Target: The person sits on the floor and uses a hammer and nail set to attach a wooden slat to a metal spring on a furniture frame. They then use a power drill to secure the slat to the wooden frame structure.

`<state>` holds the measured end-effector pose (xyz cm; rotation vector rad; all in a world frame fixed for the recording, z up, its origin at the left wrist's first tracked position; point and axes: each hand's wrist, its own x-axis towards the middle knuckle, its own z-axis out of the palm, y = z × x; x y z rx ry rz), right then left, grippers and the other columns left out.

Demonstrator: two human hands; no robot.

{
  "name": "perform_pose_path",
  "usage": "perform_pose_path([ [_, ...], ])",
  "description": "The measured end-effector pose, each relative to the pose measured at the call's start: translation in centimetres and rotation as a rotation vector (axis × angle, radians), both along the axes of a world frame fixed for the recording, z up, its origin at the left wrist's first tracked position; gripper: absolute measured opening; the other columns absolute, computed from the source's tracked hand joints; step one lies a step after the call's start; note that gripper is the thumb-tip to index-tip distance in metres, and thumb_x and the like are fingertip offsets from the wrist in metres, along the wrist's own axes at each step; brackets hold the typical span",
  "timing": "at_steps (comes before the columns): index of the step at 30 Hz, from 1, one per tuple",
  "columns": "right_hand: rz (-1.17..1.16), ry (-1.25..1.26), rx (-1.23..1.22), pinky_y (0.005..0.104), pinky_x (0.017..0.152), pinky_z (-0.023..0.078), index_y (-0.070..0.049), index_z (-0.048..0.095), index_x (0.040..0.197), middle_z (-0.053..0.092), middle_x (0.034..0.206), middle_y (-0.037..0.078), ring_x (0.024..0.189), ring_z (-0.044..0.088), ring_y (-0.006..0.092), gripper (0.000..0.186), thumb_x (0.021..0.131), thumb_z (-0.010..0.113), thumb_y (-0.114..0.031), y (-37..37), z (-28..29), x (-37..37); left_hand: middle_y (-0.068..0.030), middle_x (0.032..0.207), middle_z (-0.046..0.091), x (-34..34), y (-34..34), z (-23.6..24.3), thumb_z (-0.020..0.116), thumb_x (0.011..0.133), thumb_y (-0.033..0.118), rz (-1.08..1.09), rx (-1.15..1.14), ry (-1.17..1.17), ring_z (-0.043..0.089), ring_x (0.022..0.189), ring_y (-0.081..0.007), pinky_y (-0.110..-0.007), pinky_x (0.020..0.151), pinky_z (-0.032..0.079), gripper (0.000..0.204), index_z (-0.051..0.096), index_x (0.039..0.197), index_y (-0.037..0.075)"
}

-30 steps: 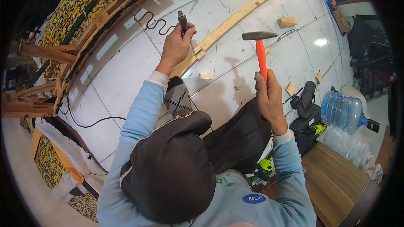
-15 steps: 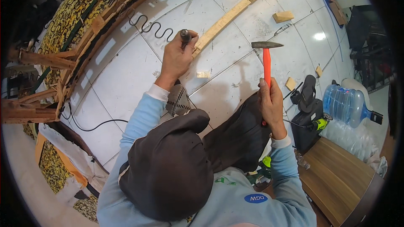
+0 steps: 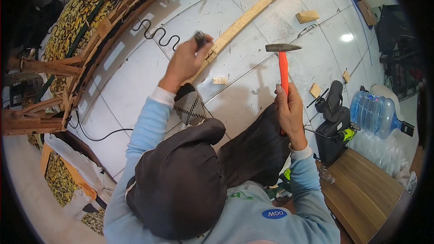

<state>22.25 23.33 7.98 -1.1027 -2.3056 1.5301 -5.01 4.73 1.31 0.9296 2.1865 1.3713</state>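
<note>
My left hand [image 3: 185,63] is closed around a chisel-like tool [image 3: 200,38] with a dark handle, blurred and over the long pale wooden strip [image 3: 248,16]; its tip is hidden. In my right hand [image 3: 290,113], raised beside my bent leg, is a hammer [image 3: 283,68] with an orange handle, its steel head upright above the grip. A small wooden block [image 3: 219,80] lies on the tiles between my hands, near my socked foot [image 3: 190,104] at the strip's near end.
At left stands a wooden furniture frame [image 3: 58,68] with foam and springs; a serpentine spring [image 3: 158,34] lies near it. Wood offcuts [image 3: 307,16], a black case [image 3: 330,140], a green power tool [image 3: 349,134], a water jug [image 3: 375,113] and a wooden board [image 3: 352,180] sit to the right.
My left hand has shifted down and to the left, and the tool handle now points more toward the camera. My right hand and the hammer are a little lower.
</note>
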Motion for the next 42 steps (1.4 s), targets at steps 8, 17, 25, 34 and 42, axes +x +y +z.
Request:
perform_pose_path([
  [8, -0.03, -0.042, -0.004, 0.0318, 0.058, 0.041, -0.001, 0.059, 0.097, 0.055, 0.07, 0.004, 0.063, 0.049, 0.0113, 0.036, 0.111, 0.058, -0.034, -0.2, -0.8, -0.1, -0.0195, 0.097, 0.075, 1.7, 3.0, -2.1, 0.062, 0.104, 0.025, 0.197, -0.042, 0.08, 0.075, 0.09, -0.036, -0.04, 0.08, 0.058, 0.025, 0.069, 0.116, 0.004],
  [17, -0.027, -0.031, 0.01, 0.0336, 0.058, 0.042, 0.0, 0.061, 0.099, 0.055, 0.068, 0.005, 0.063, 0.05, 0.0121, 0.036, 0.11, 0.06, -0.035, -0.6, -0.8, 1.6, -0.0125, 0.096, 0.074, -3.4, -1.2, -10.4, 0.051, 0.112, 0.037, 0.43, 0.021, -0.644, 0.073, 0.078, -0.0168, -0.028, 0.07, 0.06, 0.042, 0.063, 0.117, -0.003],
  [25, -0.191, -0.119, -0.34, 0.0356, 0.066, 0.049, 0.004, 0.057, 0.125, 0.061, 0.082, 0.009, 0.071, 0.059, 0.0171, 0.035, 0.109, 0.058, -0.027, 0.5, -6.5, -0.8, -0.016, 0.08, 0.074, 4.7, 3.2, -7.1, 0.069, 0.1, 0.051, 0.067, -0.152, -0.248, 0.073, 0.075, -0.0254, -0.04, 0.069, 0.055, 0.052, 0.074, 0.095, -0.001],
  [34, -0.013, 0.062, 0.45, 0.0493, 0.111, 0.043, 0.01, 0.047, 0.145, 0.057, 0.133, 0.031, 0.128, 0.054, 0.0455, 0.063, 0.094, 0.072, -0.014, -1.7, -13.7, -3.5, -0.0202, 0.126, 0.069, 7.4, 1.0, -6.6, 0.082, 0.082, 0.057, 0.173, -0.481, 0.49, 0.067, 0.106, -0.043, -0.052, 0.092, 0.053, 0.069, 0.069, 0.12, 0.001],
  [42, 0.117, -0.108, 0.357, 0.0466, 0.108, 0.047, 0.001, 0.057, 0.139, 0.061, 0.133, 0.026, 0.125, 0.058, 0.044, 0.054, 0.091, 0.074, -0.017, -0.7, -15.1, -4.0, -0.0192, 0.135, 0.068, -3.8, -3.7, -14.1, 0.085, 0.084, 0.046, -0.145, -0.552, -0.004, 0.069, 0.111, -0.0326, -0.039, 0.1, 0.053, 0.084, 0.056, 0.15, 0.001],
])
